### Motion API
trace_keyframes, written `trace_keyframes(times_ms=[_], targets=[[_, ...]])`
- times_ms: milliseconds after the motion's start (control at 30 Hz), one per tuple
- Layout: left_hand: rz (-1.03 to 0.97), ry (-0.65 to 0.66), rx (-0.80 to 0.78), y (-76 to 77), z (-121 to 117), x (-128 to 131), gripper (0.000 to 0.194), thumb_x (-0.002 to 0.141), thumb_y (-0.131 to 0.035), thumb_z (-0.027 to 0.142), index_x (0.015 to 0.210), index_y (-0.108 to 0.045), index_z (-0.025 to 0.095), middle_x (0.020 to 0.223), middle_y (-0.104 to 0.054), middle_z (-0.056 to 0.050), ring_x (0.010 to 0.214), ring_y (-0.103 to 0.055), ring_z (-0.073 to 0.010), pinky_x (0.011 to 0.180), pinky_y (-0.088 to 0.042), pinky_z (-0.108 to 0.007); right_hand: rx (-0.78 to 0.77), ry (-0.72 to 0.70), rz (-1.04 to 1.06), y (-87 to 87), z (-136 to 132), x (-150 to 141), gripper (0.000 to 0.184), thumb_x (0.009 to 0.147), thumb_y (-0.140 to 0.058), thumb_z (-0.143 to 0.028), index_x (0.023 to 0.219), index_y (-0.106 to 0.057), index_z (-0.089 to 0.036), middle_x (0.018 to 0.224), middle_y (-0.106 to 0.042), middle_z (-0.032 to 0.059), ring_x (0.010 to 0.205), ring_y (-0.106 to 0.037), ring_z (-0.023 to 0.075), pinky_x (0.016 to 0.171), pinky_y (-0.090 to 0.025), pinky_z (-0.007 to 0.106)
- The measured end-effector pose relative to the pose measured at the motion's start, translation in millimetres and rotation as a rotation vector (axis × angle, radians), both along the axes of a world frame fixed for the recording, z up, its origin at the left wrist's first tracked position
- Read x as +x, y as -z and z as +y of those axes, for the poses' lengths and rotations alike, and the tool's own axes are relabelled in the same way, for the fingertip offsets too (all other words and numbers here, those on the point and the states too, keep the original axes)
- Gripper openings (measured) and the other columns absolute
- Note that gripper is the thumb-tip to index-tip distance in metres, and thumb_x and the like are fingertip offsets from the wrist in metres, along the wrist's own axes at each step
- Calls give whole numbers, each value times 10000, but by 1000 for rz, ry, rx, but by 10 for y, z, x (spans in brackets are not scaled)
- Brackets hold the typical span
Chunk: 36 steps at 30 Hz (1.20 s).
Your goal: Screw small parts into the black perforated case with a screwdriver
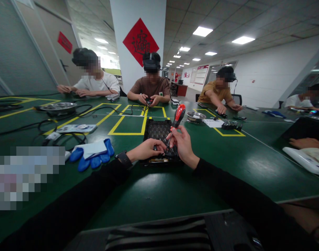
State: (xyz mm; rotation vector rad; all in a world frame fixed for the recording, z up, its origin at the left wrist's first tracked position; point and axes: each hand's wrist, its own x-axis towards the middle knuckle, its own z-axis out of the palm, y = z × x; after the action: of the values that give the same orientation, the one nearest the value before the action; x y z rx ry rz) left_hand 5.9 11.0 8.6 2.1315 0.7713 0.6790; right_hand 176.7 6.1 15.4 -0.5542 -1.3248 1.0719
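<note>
A black rectangular device casing (pixel 159 129) lies on the green table in front of me, its upper face full of small raised shapes. My right hand (pixel 182 144) grips a screwdriver (pixel 179 115) with a red and black handle. The handle leans up and to the right, and the shaft points down at the casing's near part. My left hand (pixel 150 150) rests over the casing's near left side, fingers pinched close to the screwdriver's tip. What those fingers hold, if anything, is too small to make out. A pale strip (pixel 159 160) shows along the casing's near edge.
Blue gloves (pixel 92 161) with a white cloth lie left of the casing, beside black cables (pixel 70 139). Metal bowls (pixel 196 116) (pixel 59 107) stand farther back. Several people sit across the table, and a white object (pixel 304 160) lies at the right. Yellow tape (pixel 126 134) marks the tabletop.
</note>
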Motion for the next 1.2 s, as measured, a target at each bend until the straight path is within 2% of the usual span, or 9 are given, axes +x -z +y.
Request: trace_keyframes(times_ms=[233,467,733,900,1200], targets=[[-15,-8,-6,14,5,3,258,752,-622,246,962,-627,96,818,-685,-70,744,-620,-135,730,-480,-264,8,53,29,1,9,5,243,816,-540,-428,892,-460,-211,632,-598,-53,356,-448,38,344,-335,150],[-24,-47,53,7,9,7,288,765,-619,328,962,-646,119,867,-678,-55,774,-599,-138,760,-458,-264,3,36,29,-5,3,6,253,814,-537,-439,893,-455,-213,643,-608,-47,361,-458,44,349,-351,155],[30,-94,94,-51,-20,11,395,889,-389,424,809,-648,137,779,-647,-15,734,-557,-131,708,-409,-231,9,17,23,-6,-3,10,241,821,-538,-422,897,-445,-213,657,-618,-42,367,-480,48,361,-372,157],[66,-87,125,-27,3,11,342,870,-434,402,797,-633,133,766,-634,-13,720,-551,-132,695,-405,-230,-6,-27,13,-17,-16,9,271,808,-548,-443,902,-435,-216,653,-620,-45,385,-511,61,381,-412,171],[52,-80,91,-7,-15,28,257,819,-527,342,915,-645,134,863,-670,-30,788,-588,-145,752,-435,-247,2,-30,-17,11,13,23,259,812,-553,-424,912,-447,-210,653,-619,-44,369,-497,55,364,-393,166]])
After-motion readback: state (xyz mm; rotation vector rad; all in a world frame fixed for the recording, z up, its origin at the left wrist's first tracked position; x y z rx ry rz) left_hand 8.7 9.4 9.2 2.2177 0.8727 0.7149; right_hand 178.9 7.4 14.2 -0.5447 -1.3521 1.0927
